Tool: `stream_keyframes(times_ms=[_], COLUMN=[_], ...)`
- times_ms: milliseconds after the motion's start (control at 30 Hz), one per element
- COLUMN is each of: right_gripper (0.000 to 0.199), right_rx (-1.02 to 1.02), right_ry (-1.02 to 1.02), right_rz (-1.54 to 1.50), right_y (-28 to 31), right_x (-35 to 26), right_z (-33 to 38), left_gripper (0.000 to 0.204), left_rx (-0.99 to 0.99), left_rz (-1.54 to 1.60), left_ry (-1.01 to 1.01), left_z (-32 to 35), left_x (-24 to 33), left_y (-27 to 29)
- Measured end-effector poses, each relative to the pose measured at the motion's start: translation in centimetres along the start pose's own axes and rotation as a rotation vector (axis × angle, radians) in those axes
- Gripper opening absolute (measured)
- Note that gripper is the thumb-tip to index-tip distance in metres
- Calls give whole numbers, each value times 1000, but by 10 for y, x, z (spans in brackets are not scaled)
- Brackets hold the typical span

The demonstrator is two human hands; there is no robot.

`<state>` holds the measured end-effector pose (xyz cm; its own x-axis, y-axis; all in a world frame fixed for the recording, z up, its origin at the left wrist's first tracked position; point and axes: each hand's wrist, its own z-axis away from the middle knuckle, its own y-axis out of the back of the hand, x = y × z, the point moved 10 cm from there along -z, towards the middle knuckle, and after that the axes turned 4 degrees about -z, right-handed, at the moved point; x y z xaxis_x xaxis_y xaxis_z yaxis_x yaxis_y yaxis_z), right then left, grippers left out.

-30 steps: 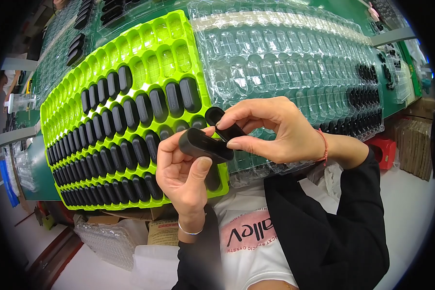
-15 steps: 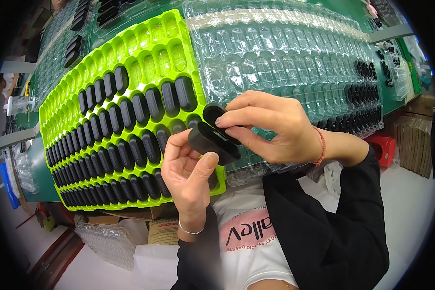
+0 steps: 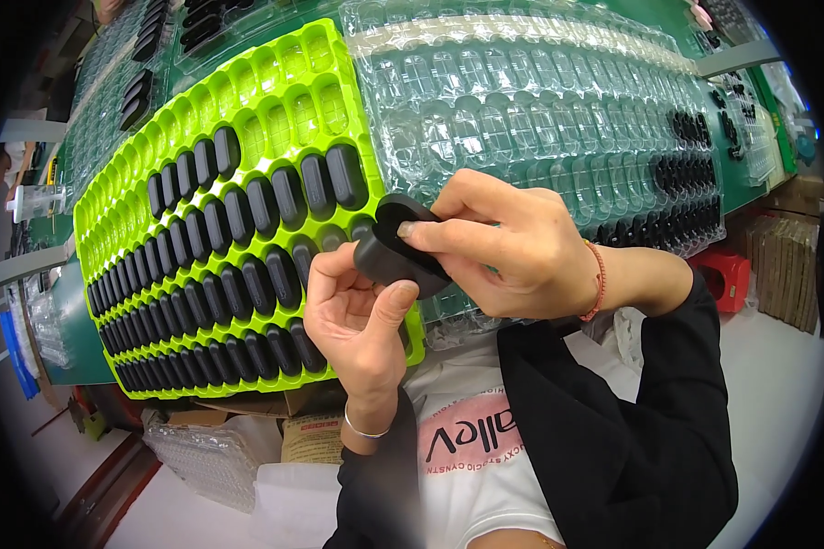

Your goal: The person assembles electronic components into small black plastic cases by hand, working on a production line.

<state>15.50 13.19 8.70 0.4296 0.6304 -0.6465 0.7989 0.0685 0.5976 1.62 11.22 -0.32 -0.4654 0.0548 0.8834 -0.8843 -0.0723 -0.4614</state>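
Note:
A black oval hinged case, resembling an earbud charging case, is held with its lid raised over the near right corner of the lime-green tray. My left hand is closed around its body, thumb on the near side and fingers behind. The right hand grips it from the other side, one fingertip pressed at the opening inside the lid; the right thumb is mostly hidden. Many similar black cases sit shut in the pockets of the green tray. Its far pockets are bare.
Clear plastic trays with oval pockets cover the green table to the right; small black parts fill their far right end. Black pieces lie in another clear tray at far left. A red plastic object and stacked cardboard stand lower right.
The case has turned in my hands, its opening now less visible. My right fingertip has moved slightly left and down, deeper into the opening; the right thumb has slipped mostly behind the case.

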Motion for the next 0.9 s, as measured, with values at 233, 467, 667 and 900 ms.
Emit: stream_keyframes(times_ms=[233,467,667,900], right_gripper=[34,33,24,30], right_rx=[-28,-80,-132,-143], right_ry=[-64,-15,-135,106], right_rz=[-180,-308,-337,-346], right_y=[2,2,-7,-14], right_x=[2,1,14,1], right_z=[1,-12,-22,-45], left_gripper=[46,53,39,39], left_rx=[-91,-105,-45,-50], left_rz=[137,271,46,155], left_ry=[17,71,-67,5], left_z=[9,6,-2,-1], left_x=[-6,0,19,15], left_y=[-3,-4,-8,10])
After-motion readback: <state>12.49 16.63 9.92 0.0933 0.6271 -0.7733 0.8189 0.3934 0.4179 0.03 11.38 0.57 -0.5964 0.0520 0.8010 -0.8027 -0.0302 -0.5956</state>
